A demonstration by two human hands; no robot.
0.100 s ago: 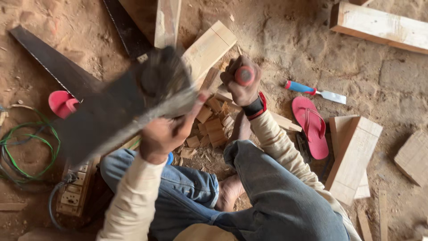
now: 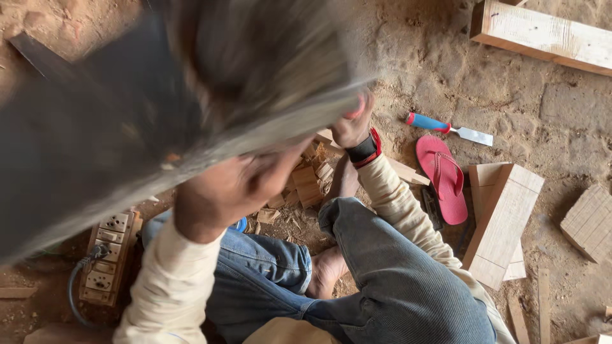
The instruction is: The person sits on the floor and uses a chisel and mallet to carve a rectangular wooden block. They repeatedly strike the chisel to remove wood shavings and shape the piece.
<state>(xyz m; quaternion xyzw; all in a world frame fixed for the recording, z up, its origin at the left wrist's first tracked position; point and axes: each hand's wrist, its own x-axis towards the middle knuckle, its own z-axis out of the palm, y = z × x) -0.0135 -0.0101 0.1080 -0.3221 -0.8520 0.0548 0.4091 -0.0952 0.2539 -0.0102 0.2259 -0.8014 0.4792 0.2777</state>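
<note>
L hand (image 2: 223,191) grips a blurred dark tool (image 2: 127,127) raised above the wood chip pile (image 2: 306,185); R hand (image 2: 350,124), closed, contents unclear, just beyond pile; chisel (image 2: 449,129) right of it.

A dirt-floor woodworking shop: cut wood blocks (image 2: 503,223), chisel (image 2: 449,127), wood chips (image 2: 306,185).

We're down on a sandy dirt floor (image 2: 446,76), sawdust everywhere. At about 1 o'clock there's a pale wooden beam (image 2: 542,35). Around 2 o'clock lies a chisel (image 2: 449,128) with a blue and red handle, and just below it a red flip-flop (image 2: 443,177). At 3 o'clock a rectangular wood block (image 2: 507,220), with another block (image 2: 590,223) farther out. Small offcuts (image 2: 306,185) are piled at the center, and a switch board (image 2: 107,258) with cable sits at 8 o'clock.
</note>
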